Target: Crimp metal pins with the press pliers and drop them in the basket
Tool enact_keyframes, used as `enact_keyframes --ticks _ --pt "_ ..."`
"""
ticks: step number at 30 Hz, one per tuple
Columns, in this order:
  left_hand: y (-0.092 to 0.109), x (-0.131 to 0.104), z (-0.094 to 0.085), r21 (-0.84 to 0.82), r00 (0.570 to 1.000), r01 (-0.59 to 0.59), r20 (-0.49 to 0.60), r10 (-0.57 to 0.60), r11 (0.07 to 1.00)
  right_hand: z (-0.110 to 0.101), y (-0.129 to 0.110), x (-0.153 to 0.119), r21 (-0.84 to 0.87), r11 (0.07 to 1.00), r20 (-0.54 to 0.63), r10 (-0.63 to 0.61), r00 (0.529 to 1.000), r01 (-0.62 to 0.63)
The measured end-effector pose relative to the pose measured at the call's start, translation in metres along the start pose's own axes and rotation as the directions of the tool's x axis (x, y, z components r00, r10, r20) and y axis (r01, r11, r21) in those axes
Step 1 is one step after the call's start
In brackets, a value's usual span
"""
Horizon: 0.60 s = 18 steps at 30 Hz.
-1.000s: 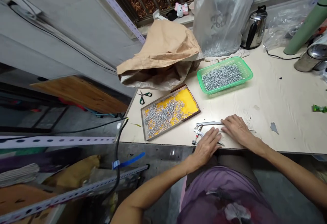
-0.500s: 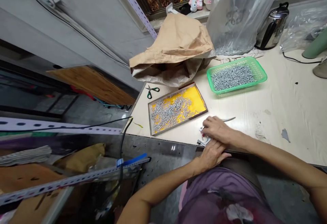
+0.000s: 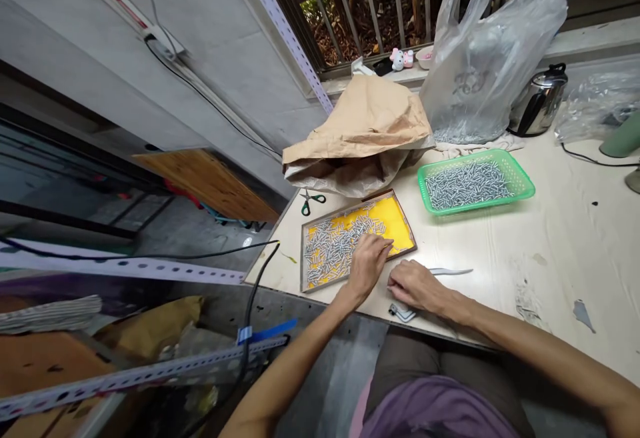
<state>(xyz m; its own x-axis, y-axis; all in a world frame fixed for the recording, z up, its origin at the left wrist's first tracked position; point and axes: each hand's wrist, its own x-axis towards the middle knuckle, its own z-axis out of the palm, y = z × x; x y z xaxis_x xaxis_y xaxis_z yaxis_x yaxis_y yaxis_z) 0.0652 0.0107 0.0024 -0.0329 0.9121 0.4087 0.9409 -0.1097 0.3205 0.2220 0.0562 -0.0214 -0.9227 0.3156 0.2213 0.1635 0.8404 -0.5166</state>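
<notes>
My left hand [image 3: 369,266] is over the right part of a shallow tray [image 3: 325,284] with a yellow bottom, its fingers closed among the small metal pins [image 3: 327,248]; what they pinch is too small to name. My right hand [image 3: 416,285] rests near the table's front edge with its fingers curled in, and what they hold is hidden. Just below it lies a small metal clamp-like tool [image 3: 403,313]. A thin grey curved strip [image 3: 453,271] sticks out beyond the right hand on the table.
A green basket [image 3: 529,190] of metal pins stands behind my right hand. Behind the tray are scissors [image 3: 312,202] and an open paper bag [image 3: 373,118]. Farther back are a plastic bag [image 3: 487,78] and a kettle [image 3: 540,101]. A black cable [image 3: 250,291] hangs left.
My left hand has left the right hand and the metal tool and moved up and left to the tray. The right hand has shifted slightly, uncovering the tool. The camera view has tilted up.
</notes>
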Motion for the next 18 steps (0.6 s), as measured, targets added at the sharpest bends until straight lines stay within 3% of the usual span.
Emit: enact_keyframes --ticks 2,5,8,10,13,16,18 --pt "-0.014 0.016 0.010 0.058 0.980 -0.039 0.199 0.027 0.998 -0.020 0.009 0.003 0.039 0.999 -0.197 0.035 0.980 -0.028" --pt "-0.022 0.026 0.024 0.124 0.892 -0.114 0.450 0.047 0.986 -0.072 0.031 0.010 -0.036 0.994 -0.448 0.076 0.891 -0.103" --pt "-0.021 0.029 0.031 0.167 0.840 -0.157 0.541 0.043 0.973 -0.124 0.051 0.011 -0.220 0.920 -0.589 0.141 0.795 -0.326" --pt "-0.021 0.031 0.031 0.177 0.831 -0.159 0.555 0.035 0.971 -0.140 0.053 0.004 -0.264 0.880 -0.606 0.167 0.778 -0.394" --pt "-0.019 0.033 0.023 0.166 0.863 -0.085 0.506 -0.011 0.982 -0.125 0.037 -0.023 -0.213 0.923 -0.476 0.187 0.859 -0.319" --pt "-0.013 0.024 0.007 0.036 0.907 0.113 0.404 -0.118 0.993 -0.080 0.010 -0.061 -0.059 0.972 -0.244 0.209 0.947 -0.229" --pt "-0.007 0.012 -0.004 -0.104 0.871 0.295 0.438 -0.222 0.950 -0.050 -0.006 -0.086 0.021 0.972 -0.126 0.236 0.964 -0.235"
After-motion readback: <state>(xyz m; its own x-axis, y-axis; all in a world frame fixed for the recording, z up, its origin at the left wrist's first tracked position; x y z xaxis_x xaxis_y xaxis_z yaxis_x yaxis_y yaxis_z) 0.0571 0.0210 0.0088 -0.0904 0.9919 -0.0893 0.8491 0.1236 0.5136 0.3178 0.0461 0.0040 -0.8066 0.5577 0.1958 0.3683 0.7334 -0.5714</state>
